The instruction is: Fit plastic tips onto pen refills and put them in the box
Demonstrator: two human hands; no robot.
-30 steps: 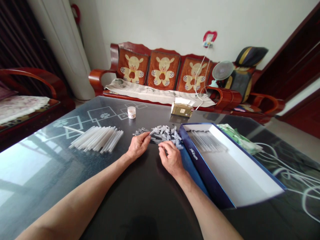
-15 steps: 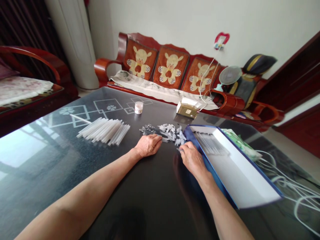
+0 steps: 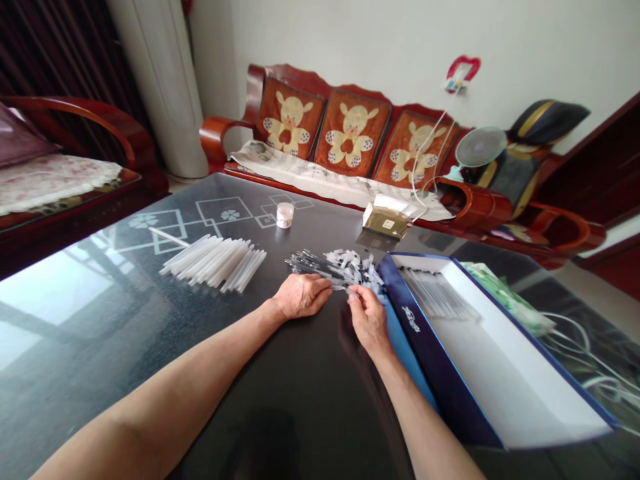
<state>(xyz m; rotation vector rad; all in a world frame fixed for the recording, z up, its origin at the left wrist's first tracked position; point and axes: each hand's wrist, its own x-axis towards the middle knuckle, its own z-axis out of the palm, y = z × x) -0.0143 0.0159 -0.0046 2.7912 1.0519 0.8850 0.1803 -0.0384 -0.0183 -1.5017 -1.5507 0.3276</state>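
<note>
A loose heap of small translucent plastic pieces (image 3: 350, 261) lies on the dark glass tabletop (image 3: 240, 393), with thin dark rods (image 3: 307, 262) fanning out on its left. My left hand (image 3: 303, 297) rests palm down, its fingertips against the heap's near edge. My right hand (image 3: 369, 317) stands just below the heap, fingers pinched on a small plastic piece, which they mostly hide. To the left lies a bundle of long translucent tubes (image 3: 213, 263). Neither hand touches them.
An open blue-and-white cardboard box (image 3: 500, 373) lies right of my right hand, holding a row of thin tubes (image 3: 437, 293). Farther back are a small white jar (image 3: 285, 215), a tissue box (image 3: 387, 222) and a green packet (image 3: 510, 298). A wooden sofa stands beyond the table.
My right hand has moved left from the box's edge to the heap and pinched its fingers. My left hand stays almost in place. The whole view has shifted slightly.
</note>
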